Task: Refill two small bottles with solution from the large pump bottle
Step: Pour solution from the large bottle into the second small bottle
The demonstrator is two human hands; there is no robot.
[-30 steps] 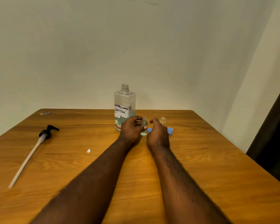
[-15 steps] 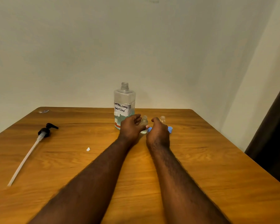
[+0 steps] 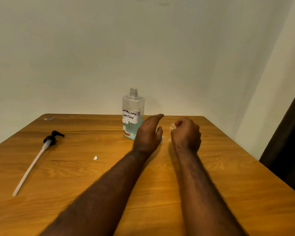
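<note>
Small bottle [image 3: 171,128] inside right grip [image 3: 186,135] (curled).

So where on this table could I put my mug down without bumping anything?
The near right stretch of the table, right of the right forearm, is bare. So is the patch between the pump and the left forearm, bar a white scrap. Crowded at the back middle: large bottle, left hand, blue cap, small bottle, right hand.
</note>
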